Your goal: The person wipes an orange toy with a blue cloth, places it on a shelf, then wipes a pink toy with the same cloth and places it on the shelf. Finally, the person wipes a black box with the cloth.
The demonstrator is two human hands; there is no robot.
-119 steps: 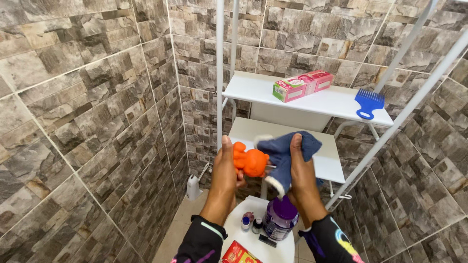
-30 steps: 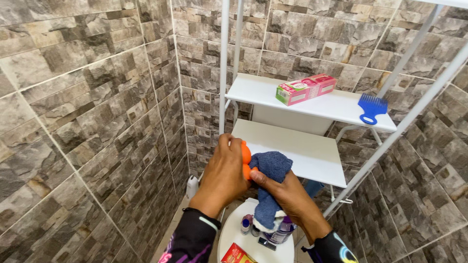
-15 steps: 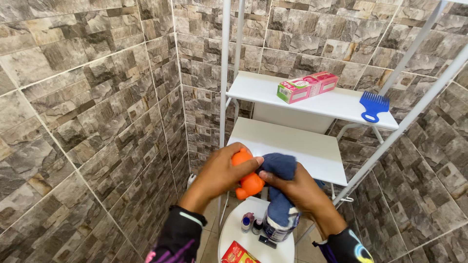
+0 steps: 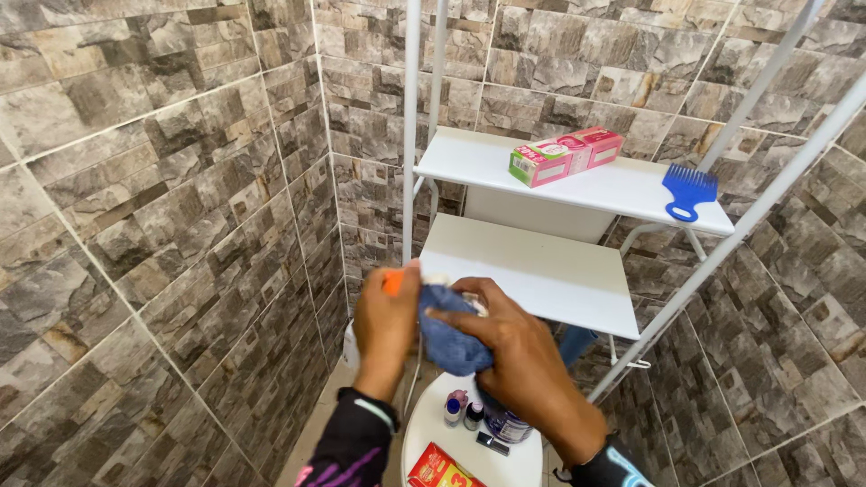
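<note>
1. Left hand (image 4: 386, 329) raised in front of the white metal shelf rack (image 4: 532, 271), fingers curled tight around a small orange plastic toy (image 4: 393, 282); only a sliver of orange shows above the thumb.
2. Right hand (image 4: 510, 347) pressed against the left, fingers pinching a blue terry cloth (image 4: 448, 338) and pushing it onto the toy. Cloth bunched between both hands, covering most of the toy.
3. Both wrists in dark sleeves with bright coloured print.
4. Toy and cloth held in mid-air, just in front of the rack's lower shelf, above a round white surface (image 4: 433, 442) at the bottom of the view.
5. On that white surface: two small bottles (image 4: 462, 413) side by side, a larger purple jar (image 4: 501, 424) partly hidden under the right hand, a red carton (image 4: 437, 471) at the near edge, a small dark flat item beside the jar.
6. Upper shelf of the rack: a pink and green cardboard box (image 4: 564, 154) lying on its side; a blue wide-toothed plastic comb (image 4: 688, 190) near the right edge, well apart from the box.
7. Lower shelf bare where visible.
8. Walls all round: grey-brown stone-pattern tiles (image 4: 162, 198).
</note>
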